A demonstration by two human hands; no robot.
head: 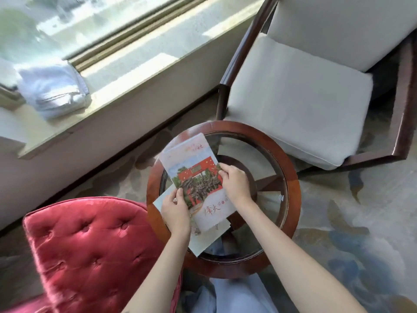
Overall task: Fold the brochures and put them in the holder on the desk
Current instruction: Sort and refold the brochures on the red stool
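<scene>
Red-printed brochure (194, 175) was pinched at opp. edges by left hand (176, 210) and right hand (234, 182), over spare brochures (209, 237) on glass-topped table (293, 199), prob. lining up a fold.

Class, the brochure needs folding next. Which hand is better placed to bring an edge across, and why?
Probably the right hand: it pinches the right long edge of the brochure near mid-height, free to swing across. The left hand grips the lower left edge, better suited to steadying.
</scene>
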